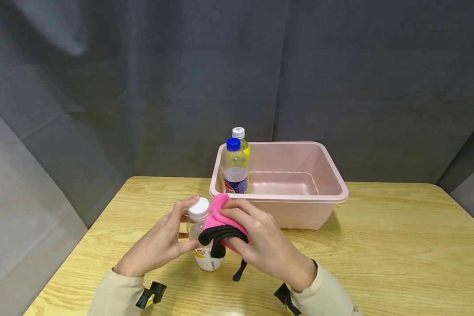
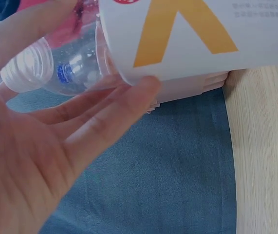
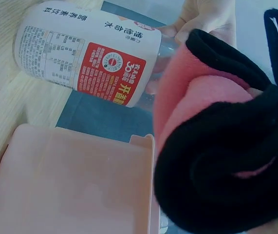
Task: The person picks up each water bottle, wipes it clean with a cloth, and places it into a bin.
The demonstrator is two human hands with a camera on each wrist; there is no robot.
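A clear plastic bottle (image 1: 208,259) with a white cap (image 1: 199,208) and a printed label (image 3: 112,68) stands on the table. My left hand (image 1: 162,239) holds it around its upper part, index finger by the cap and thumb lower on the side. In my right hand (image 1: 260,235) is a bunched pink cloth (image 1: 220,213) with a black edge (image 3: 212,165); the cloth is against the bottle's upper right side in the head view. A thin black loop (image 1: 240,271) hangs from the cloth. Part of the bottle is hidden behind cloth and fingers.
Just behind the hands, a pink plastic basin (image 1: 300,210) sits on the wooden table (image 1: 399,245). Inside its left end stand a blue-capped bottle (image 1: 236,175) and a white-capped yellowish bottle (image 1: 245,147). A dark curtain (image 1: 205,79) hangs along the table's back edge.
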